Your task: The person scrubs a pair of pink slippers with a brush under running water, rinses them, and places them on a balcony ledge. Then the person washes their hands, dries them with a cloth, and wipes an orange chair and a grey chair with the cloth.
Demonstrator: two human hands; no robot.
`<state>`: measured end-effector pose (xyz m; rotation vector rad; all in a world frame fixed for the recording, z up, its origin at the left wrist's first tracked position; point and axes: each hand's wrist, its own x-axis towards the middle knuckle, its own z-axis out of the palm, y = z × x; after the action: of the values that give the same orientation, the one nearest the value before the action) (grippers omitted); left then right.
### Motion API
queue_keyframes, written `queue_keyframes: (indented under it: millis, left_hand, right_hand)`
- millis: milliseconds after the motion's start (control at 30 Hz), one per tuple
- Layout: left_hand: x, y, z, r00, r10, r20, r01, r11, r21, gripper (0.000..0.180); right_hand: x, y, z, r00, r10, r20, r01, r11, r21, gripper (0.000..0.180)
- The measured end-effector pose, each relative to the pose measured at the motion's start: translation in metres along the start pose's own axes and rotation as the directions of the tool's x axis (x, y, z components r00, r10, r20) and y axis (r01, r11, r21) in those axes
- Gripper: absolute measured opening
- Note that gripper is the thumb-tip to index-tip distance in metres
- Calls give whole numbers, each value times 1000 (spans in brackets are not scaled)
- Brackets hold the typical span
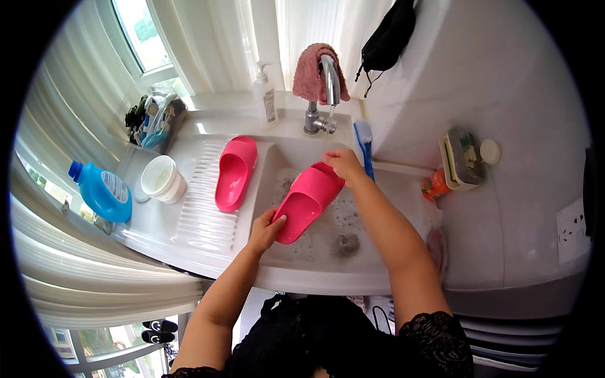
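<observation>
A pink slide slipper [310, 195] is held tilted over the white sink basin [372, 217]. My left hand [265, 230] grips its heel end, thumb on top. At the toe end, just under the faucet [330, 79], my right hand [344, 165] is closed with fingers bent; its fingertips are partly hidden against the slipper. A thin stream of water runs from the spout close to that hand. The matching pink slipper [236, 174] lies on the ribbed washboard [200, 195] left of the basin. Grey suds and dirty water spots mark the basin floor around the drain [346, 244].
A blue detergent bottle [106, 192], a white tub [163, 179] and a bin of small items [155, 120] stand at left. Behind are a pump bottle [265, 96] and a pink cloth [310, 70] on the faucet. A blue brush [364, 148] leans at the basin's right edge.
</observation>
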<state>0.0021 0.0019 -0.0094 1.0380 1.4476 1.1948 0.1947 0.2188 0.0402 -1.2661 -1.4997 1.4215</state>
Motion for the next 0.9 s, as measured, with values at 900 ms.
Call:
queue_keyframes:
  millis: [900]
  left_hand:
    - [117, -17, 83, 849, 171, -499, -146, 985, 88, 50]
  right_hand:
    - [8, -65, 13, 970, -182, -160, 156, 974, -163, 49]
